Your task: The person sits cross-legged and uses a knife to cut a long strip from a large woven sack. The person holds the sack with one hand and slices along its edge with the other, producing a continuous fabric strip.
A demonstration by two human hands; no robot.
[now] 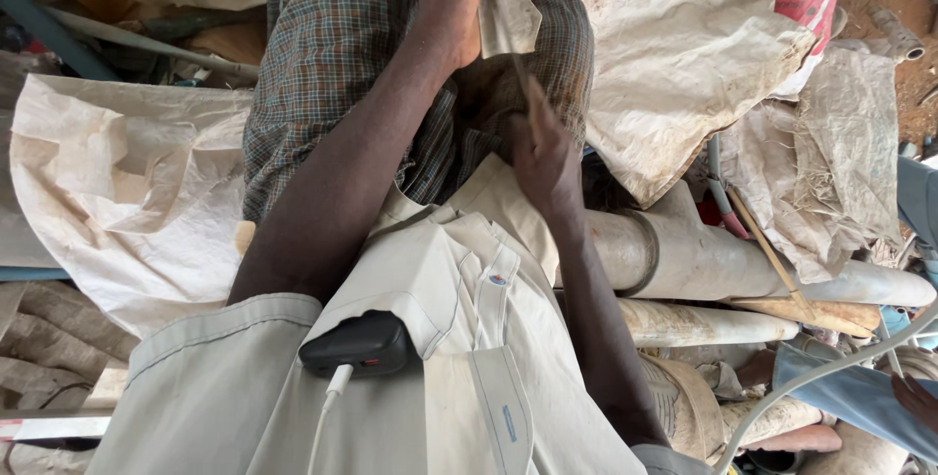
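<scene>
My left hand (pixel 451 8) is raised at the top of the view and grips the edge of a dirty whitish strip of sack cloth (pixel 508 11). Just below it, my right hand (pixel 542 157) has its fingers closed around something thin, like a stick or large needle (pixel 529 89), that points up toward the strip. What the thin item is cannot be told. Both hands work over a green and brown checked cloth (pixel 332 35) that covers my lap.
Crumpled woven sacks lie at the left (pixel 127 192) and upper right (pixel 674 45). Thick grey pipes (pixel 703 260) are stacked at the right. A black power bank (pixel 357 343) with a white cable sits in my shirt pocket. Another person's hand (pixel 916 399) shows at the lower right.
</scene>
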